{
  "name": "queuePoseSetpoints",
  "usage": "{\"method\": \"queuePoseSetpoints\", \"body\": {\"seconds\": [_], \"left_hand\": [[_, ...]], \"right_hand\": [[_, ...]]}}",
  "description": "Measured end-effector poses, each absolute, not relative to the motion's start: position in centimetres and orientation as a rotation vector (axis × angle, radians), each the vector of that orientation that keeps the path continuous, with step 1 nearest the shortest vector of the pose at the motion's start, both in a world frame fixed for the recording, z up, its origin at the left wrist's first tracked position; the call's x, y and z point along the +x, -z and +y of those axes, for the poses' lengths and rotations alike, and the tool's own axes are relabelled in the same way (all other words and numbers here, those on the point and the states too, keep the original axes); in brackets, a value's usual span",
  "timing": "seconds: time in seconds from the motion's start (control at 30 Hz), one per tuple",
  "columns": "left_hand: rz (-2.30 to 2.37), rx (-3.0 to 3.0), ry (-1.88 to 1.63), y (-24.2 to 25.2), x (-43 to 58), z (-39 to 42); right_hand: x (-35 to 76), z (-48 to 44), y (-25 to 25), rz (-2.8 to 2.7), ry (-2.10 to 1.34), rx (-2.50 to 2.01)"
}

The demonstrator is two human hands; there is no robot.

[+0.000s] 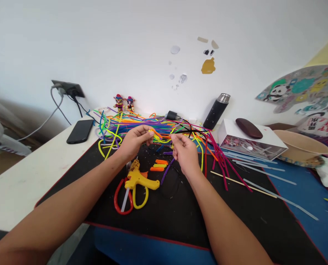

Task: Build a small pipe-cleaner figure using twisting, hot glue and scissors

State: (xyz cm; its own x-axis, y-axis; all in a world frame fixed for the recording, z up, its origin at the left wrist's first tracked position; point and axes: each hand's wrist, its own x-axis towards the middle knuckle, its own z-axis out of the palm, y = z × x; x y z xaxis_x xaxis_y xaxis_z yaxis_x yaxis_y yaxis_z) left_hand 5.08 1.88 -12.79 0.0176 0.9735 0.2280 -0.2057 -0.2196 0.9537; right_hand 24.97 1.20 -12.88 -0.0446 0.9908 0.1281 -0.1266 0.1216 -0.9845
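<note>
Between the thumb and fingers of my left hand [139, 139] is a short bent pipe cleaner piece [156, 135], orange and yellow. My right hand [184, 150] is closed in a pinch just to the right of it; what its fingertips hold is too small to make out. Below the hands, several short folded orange and yellow pipe cleaner pieces [159, 166] lie on the black mat [177, 224]. A yellow glue gun [139, 179] with a clear glue stick lies left of them, over scissors [116, 200] with red and yellow handles.
Behind the hands spreads a heap of colourful pipe cleaners [153, 127]. A phone [80, 131] lies at left. At right are a black flask [217, 111], a white drawer box [252, 141] with a mouse [249, 128] on top, loose glue sticks [281, 200] and a wooden stick [243, 184].
</note>
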Motion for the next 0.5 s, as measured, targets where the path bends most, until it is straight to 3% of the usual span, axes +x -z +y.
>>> {"method": "queuePoseSetpoints", "body": {"seconds": [0.5], "left_hand": [[0.924, 1.117, -1.452, 12.9, 5.2, 2.0]], "right_hand": [[24.9, 0.7, 11.5, -0.987, -1.376, -0.795]]}}
